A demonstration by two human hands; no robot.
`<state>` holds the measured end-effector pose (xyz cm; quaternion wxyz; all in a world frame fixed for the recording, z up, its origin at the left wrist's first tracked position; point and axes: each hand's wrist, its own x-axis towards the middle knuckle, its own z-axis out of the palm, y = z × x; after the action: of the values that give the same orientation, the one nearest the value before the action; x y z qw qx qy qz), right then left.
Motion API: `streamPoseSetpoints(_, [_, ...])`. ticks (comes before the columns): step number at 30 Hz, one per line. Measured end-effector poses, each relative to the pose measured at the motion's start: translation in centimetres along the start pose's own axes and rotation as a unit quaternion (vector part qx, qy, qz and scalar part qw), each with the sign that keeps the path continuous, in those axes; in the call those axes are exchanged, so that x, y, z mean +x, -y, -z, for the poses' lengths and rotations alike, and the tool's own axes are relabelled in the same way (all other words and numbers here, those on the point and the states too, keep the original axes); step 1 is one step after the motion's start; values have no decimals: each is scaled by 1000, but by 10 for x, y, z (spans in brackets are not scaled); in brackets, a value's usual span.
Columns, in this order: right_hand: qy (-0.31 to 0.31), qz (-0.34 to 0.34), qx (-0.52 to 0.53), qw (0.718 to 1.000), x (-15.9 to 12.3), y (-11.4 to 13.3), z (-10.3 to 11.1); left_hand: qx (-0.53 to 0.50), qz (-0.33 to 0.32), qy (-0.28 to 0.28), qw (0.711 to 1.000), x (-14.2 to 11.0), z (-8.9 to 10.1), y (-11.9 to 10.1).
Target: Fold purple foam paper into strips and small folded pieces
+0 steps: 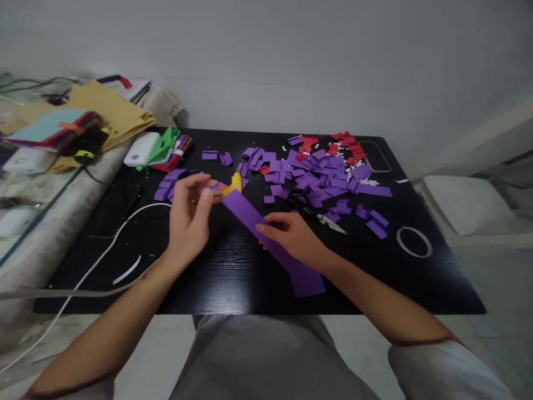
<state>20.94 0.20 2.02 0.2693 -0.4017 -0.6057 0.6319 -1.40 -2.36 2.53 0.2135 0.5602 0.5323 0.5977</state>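
Observation:
A long purple foam strip [245, 214] runs diagonally across the black table [233, 283]. My right hand [293, 236] grips the strip near its middle, fingers curled over it. My left hand [189, 216] pinches the strip's far end with thumb and fingers closed. Right beside that end lies a small yellow and orange tool [234, 184], touching or nearly touching my left fingertips; whether I hold it is unclear. Black scissors [314, 211] lie just beyond my right hand.
Several cut purple pieces [316, 175] and red scraps [343, 143] cover the far table. A roll of clear tape [413, 241] lies right. A white cable [108, 244] crosses the left side. Green and red sheets [166, 147], a white box and stacked paper sit far left.

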Motion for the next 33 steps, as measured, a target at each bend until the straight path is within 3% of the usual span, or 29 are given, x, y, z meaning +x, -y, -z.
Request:
streamPoseSetpoints(3, [-5,-99,206,974,4,-4,-1,-197,202,51,958,11,-23,8])
streamPoseSetpoints(5, [-16,-96,239,966,6,-15,-5,-207,260,109,937,9,-38,17])
streamPoseSetpoints(7, [-18,-71,214,974,8,-27,-7,-174,251,161,939,3,-47,24])
streamPoseSetpoints(11, [-6,-57,159,986,11,-42,-7,-161,249,198,934,-9,-50,32])
streamPoseSetpoints(15, [-56,-45,175,982,15,-47,-1,-166,284,243,913,-16,-45,32])
streamPoseSetpoints(21, [-78,-11,199,977,18,-49,5,-199,302,250,898,-21,-45,33])
streamPoseSetpoints(27, [-70,-6,200,977,19,-46,8,-269,349,265,858,-22,-43,39])
streamPoseSetpoints(33, [-89,3,190,978,18,-43,5,-249,344,285,859,-26,-46,35])
